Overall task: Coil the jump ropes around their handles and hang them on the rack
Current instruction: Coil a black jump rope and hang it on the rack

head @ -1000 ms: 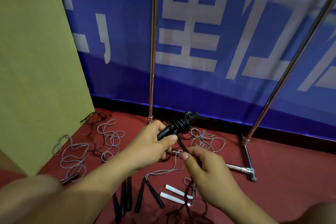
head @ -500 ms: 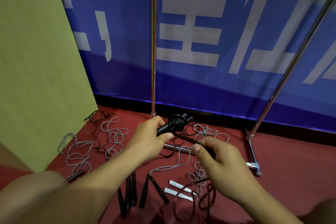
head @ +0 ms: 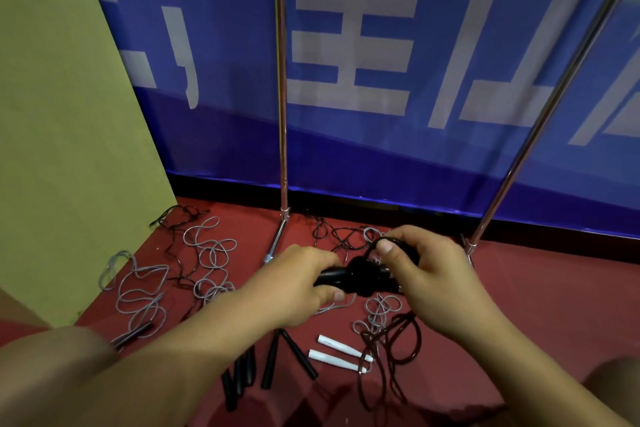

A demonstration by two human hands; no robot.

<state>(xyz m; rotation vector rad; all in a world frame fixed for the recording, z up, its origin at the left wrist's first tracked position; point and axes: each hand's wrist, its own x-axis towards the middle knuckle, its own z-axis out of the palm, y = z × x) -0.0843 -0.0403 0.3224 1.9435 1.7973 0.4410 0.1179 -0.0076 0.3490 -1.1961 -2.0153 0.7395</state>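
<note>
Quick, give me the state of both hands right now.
Left hand: closed around the black handles.
Right hand: pinching the dark rope above the coiled bundle.
</note>
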